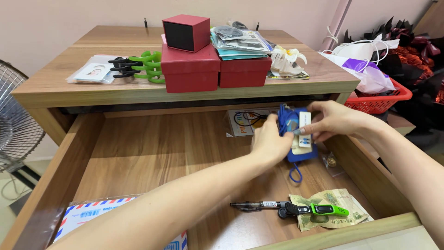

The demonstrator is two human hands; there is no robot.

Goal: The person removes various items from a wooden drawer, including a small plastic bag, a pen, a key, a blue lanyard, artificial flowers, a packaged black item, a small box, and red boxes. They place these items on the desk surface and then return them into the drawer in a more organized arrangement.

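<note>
Open drawer [138,153] of a wooden table [55,78], seen from above; all positions are given relative to the drawer. At its near left corner lies an airmail envelope [88,210] with a red-and-blue striped border. On the tabletop behind the drawer, from left to right: a flat packet of cards [92,70], a black hair claw [121,67] touching a green hair claw [150,67], two red boxes [189,69] side by side with a smaller red box [186,32] on the left one and a stack of plastic-wrapped packets [240,41] on the right one, then a white hair claw [286,60]. Inside the drawer toward its right rear, the left hand [270,141] and the right hand [330,121] meet over a blue pouch [300,139]; both hands hold it, fingers curled on it, the right fingertips pressing a white tag on its front. A blue cord loop hangs from the pouch toward the drawer's front. Just behind the pouch lies a flat printed packet [245,121]. Near the drawer's front right lie a black pen [256,204], a green-and-black clip [319,210], and banknotes [333,217] beneath the clip. Beyond the drawer's right side stands a red basket [388,99].
</note>
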